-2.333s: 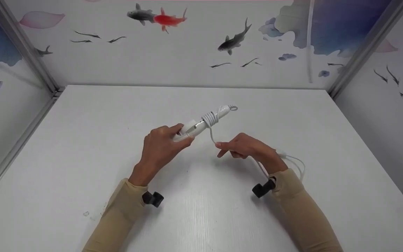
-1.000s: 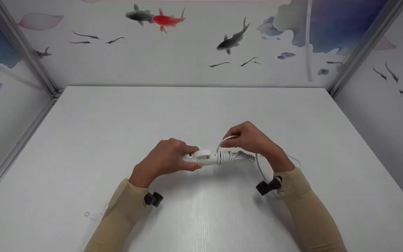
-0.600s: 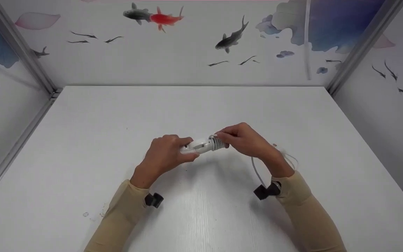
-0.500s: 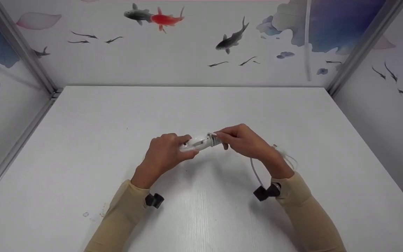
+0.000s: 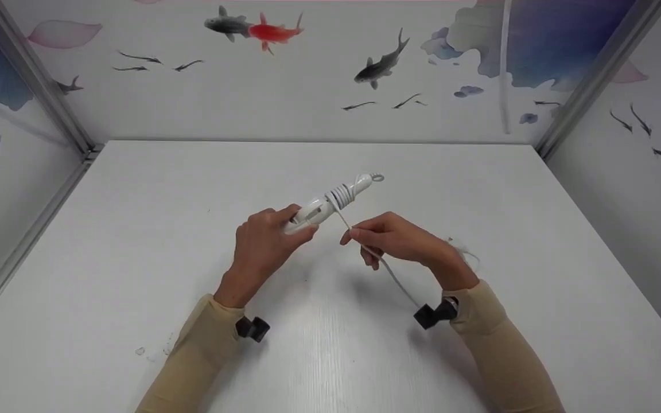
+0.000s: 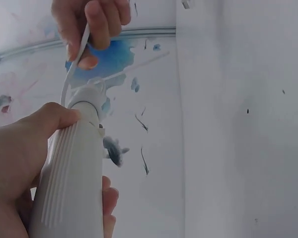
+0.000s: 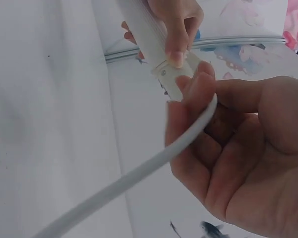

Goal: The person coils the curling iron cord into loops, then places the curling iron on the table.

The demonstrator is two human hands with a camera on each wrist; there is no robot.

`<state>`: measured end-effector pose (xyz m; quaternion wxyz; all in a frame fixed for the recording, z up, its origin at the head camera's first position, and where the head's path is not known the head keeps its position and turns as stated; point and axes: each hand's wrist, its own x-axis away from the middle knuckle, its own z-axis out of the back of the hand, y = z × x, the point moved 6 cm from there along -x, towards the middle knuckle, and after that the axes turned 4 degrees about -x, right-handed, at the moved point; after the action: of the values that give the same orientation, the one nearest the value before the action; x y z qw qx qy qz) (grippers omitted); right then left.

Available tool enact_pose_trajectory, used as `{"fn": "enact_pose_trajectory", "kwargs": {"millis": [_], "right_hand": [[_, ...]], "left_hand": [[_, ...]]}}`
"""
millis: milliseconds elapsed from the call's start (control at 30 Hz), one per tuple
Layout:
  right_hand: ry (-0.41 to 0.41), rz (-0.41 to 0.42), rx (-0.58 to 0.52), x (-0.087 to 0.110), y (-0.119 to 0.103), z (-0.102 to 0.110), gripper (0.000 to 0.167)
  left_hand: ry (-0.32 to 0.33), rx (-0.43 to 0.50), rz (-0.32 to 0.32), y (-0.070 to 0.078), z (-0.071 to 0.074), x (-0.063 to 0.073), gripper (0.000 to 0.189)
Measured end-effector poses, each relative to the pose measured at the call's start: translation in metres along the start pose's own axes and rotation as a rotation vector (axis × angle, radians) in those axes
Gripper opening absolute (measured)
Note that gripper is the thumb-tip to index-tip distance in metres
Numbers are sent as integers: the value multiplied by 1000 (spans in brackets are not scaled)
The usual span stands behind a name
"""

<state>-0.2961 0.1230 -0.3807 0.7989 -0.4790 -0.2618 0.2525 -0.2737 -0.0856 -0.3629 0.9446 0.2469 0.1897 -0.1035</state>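
Observation:
A white curling iron (image 5: 314, 211) is held above the table, its tail slanting toward the far right. My left hand (image 5: 261, 238) grips its body, with the thumb along the side; the ridged barrel (image 6: 72, 183) fills much of the left wrist view. Several turns of white cord (image 5: 341, 197) wrap the handle near the tail. My right hand (image 5: 393, 238) pinches the free cord (image 5: 396, 278) between thumb and index finger, just below the wraps. In the right wrist view, the cord (image 7: 139, 171) runs from those fingers to the lower left.
The white table (image 5: 319, 355) lies beneath both hands. A back wall (image 5: 307, 109) printed with fish and side walls enclose it. A loose loop of cord (image 5: 471, 258) shows beyond my right wrist. Small stains (image 5: 140, 351) mark the table's left front.
My right hand has come from the far side over the handle to the near side, bringing the cord along. The curling iron has swung its tail toward the far side, exposing the wraps.

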Motion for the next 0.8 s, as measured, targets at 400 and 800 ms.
{"fn": "enact_pose_trajectory", "kwargs": {"millis": [400,800], "right_hand": [[52,-215,104,-14,44,15,51],[208,-356,-4,-16,68,36,53]], "left_hand": [[-119,280,199,-14,6,-4,53],[-140,340,159,-16,6,-2,55]]}}
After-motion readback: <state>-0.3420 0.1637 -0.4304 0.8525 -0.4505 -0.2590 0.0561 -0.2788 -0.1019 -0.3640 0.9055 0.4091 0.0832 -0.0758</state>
